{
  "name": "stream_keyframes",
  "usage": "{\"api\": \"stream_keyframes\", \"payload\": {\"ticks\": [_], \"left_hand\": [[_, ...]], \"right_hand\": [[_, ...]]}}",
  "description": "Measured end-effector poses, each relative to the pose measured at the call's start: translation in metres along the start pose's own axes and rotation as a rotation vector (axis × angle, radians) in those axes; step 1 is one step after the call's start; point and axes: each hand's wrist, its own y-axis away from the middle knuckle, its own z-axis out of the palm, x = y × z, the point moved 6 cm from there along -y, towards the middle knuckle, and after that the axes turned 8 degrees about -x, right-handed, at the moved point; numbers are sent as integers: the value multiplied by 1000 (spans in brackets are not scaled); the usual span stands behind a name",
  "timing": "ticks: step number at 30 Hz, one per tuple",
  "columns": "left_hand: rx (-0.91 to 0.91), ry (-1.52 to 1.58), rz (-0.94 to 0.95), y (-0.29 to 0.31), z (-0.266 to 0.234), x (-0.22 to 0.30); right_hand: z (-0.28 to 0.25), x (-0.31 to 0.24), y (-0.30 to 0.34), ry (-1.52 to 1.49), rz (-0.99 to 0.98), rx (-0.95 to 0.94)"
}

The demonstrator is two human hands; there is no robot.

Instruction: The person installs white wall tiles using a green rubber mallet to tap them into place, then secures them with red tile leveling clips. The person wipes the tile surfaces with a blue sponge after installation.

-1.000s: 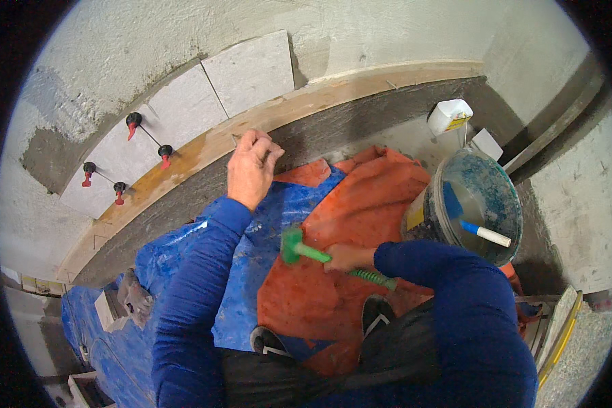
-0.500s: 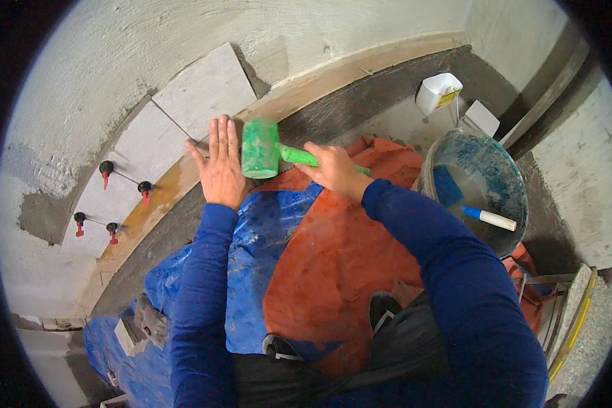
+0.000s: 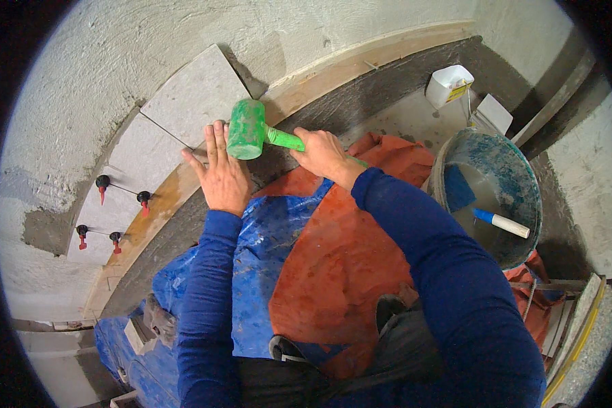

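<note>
My right hand (image 3: 323, 153) is wrapped round the handle of a green mallet (image 3: 246, 129). The mallet's head is beside the fingers of my left hand, at the lower edge of a pale wall tile (image 3: 197, 95). My left hand (image 3: 226, 183) lies flat with its fingers stretched, the tips at that tile's bottom edge and over the wooden strip (image 3: 160, 194) below. More pale tiles continue the row down to the left. Black and red levelling clips (image 3: 103, 183) stick out along their joints.
On the right stands a bucket (image 3: 438, 170) with a blue-and-white handled tool (image 3: 510, 223) in it. Behind it are a white container (image 3: 449, 87) and tile pieces (image 3: 495, 113). Blue (image 3: 255, 251) and orange (image 3: 340, 265) tarps cover the floor. A grey cloth (image 3: 160, 319) lies lower left.
The mallet has moved up and slightly left in the picture, nearer the tile. My left hand stays flat in nearly the same place. The whole view has shifted a little.
</note>
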Motion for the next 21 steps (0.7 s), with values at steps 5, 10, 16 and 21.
{"api": "stream_keyframes", "payload": {"ticks": [5, 10, 16, 21], "left_hand": [[-4, 50, -9, 1, -3, 1], [48, 184, 3, 8, -15, -4], [114, 234, -40, 9, -29, -24], [59, 251, -48, 9, -30, -25]], "right_hand": [[2, -4, 7, -53, -115, 132], [0, -4, 16, -123, -63, 153], [-12, -29, 3, -238, -55, 131], [-23, -58, -14, -364, -76, 220]]}}
